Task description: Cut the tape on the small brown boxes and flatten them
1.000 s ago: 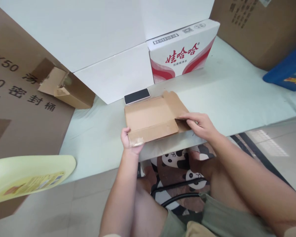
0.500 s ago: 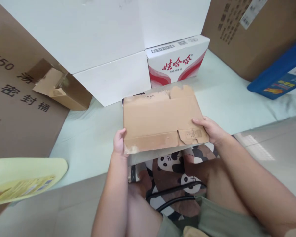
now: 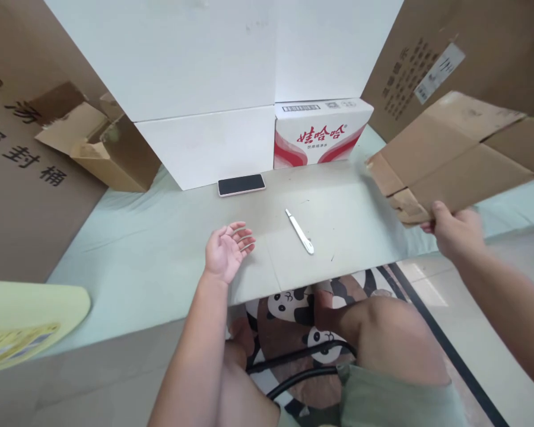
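My right hand (image 3: 456,230) grips the lower edge of a flattened brown cardboard box (image 3: 458,157) and holds it up at the right, above the table's edge. My left hand (image 3: 226,249) hovers just over the pale table surface (image 3: 160,237), palm up, fingers spread, holding nothing. A slim white pen-like tool (image 3: 299,230) lies on the table between my hands. A black phone (image 3: 241,184) lies flat further back, against the white boxes.
Stacked white boxes (image 3: 196,89) and a red-and-white carton (image 3: 320,131) line the back. An open brown box (image 3: 98,142) sits at left against large cardboard. A big brown carton (image 3: 463,41) stands at right. A yellow-green sheet (image 3: 22,320) is at lower left.
The flattened box left the table's middle: my right hand swung it up and to the right. My left hand let go and opened. The white tool, hidden before, now shows.
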The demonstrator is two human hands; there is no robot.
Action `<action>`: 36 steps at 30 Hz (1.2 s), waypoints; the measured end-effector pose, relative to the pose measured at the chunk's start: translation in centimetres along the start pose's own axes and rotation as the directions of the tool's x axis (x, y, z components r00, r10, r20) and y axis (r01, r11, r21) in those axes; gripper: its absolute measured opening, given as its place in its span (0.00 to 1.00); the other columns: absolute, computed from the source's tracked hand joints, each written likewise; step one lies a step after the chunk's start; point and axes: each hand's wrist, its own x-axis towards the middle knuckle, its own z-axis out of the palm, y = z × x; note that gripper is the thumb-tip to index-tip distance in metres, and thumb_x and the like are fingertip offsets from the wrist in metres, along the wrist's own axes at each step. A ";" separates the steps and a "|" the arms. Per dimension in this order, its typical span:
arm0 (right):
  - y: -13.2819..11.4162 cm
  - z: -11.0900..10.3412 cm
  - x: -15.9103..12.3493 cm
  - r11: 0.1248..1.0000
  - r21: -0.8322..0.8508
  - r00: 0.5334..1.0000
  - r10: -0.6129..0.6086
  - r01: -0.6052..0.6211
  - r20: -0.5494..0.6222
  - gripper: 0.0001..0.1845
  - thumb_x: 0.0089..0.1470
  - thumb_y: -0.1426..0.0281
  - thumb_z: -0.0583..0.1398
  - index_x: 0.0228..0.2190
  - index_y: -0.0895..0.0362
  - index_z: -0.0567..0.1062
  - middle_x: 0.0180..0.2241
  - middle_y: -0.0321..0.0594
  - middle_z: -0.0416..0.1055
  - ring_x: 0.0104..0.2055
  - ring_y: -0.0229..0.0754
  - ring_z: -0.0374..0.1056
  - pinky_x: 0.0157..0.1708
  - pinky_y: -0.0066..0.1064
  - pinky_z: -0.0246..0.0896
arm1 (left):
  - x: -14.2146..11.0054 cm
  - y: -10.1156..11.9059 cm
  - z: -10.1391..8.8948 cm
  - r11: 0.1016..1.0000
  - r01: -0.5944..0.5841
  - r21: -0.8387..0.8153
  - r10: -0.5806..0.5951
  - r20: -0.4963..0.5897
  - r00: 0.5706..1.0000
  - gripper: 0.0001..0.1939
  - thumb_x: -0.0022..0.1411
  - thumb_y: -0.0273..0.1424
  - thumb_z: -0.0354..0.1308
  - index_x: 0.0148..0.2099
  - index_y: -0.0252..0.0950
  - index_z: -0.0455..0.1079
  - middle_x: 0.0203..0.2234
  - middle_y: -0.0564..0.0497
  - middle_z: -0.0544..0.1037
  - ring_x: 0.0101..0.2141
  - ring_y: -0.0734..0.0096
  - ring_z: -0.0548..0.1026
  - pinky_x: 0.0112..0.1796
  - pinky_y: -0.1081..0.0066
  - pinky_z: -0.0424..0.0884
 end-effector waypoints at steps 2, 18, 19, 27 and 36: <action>-2.9 2.5 3.1 1.000 0.011 0.997 -0.001 0.002 -0.071 0.07 0.52 0.63 0.63 0.28 0.49 0.69 0.24 0.42 0.68 0.25 0.45 0.72 0.25 0.39 0.67 | 0.1 0.0 0.1 1.000 0.001 -0.004 -0.001 -0.009 1.000 0.16 0.55 0.38 0.53 0.40 0.33 0.73 0.28 0.46 0.79 0.28 0.64 0.79 0.34 0.66 0.75; -12.2 27.0 -10.9 0.939 0.063 0.698 -0.295 0.337 0.653 0.12 0.51 0.64 0.61 0.39 0.53 0.74 0.41 0.42 0.76 0.38 0.45 0.77 0.35 0.38 0.75 | -1.8 2.5 -2.1 0.948 -0.122 -0.294 0.098 -0.098 0.990 0.14 0.58 0.38 0.52 0.34 0.34 0.72 0.25 0.49 0.75 0.24 0.71 0.72 0.30 0.70 0.67; -13.8 29.1 -12.6 0.909 0.080 0.632 -0.346 0.410 0.693 0.12 0.51 0.65 0.61 0.39 0.53 0.74 0.42 0.42 0.76 0.38 0.45 0.76 0.38 0.41 0.75 | -2.0 2.7 -2.5 0.937 -0.129 -0.323 0.099 -0.108 0.989 0.14 0.58 0.38 0.52 0.34 0.34 0.72 0.25 0.49 0.74 0.24 0.72 0.71 0.30 0.71 0.66; -27.7 46.4 -24.8 0.355 0.381 0.009 -0.742 0.853 0.671 0.18 0.52 0.75 0.58 0.45 0.54 0.75 0.57 0.48 0.67 0.41 0.45 0.75 0.51 0.48 0.71 | -2.6 5.3 -6.6 0.849 -0.254 -0.463 0.181 -0.196 0.964 0.12 0.59 0.36 0.52 0.31 0.34 0.72 0.24 0.48 0.72 0.24 0.72 0.68 0.32 0.68 0.63; -37.2 57.0 -27.4 0.856 0.158 0.432 -0.398 0.493 0.809 0.02 0.57 0.76 0.59 0.31 0.62 0.71 0.37 0.43 0.69 0.41 0.46 0.74 0.43 0.49 0.73 | -2.4 7.3 -8.7 0.833 -0.272 -0.482 0.152 -0.273 0.950 0.10 0.58 0.33 0.51 0.29 0.35 0.70 0.23 0.50 0.70 0.23 0.73 0.67 0.33 0.68 0.60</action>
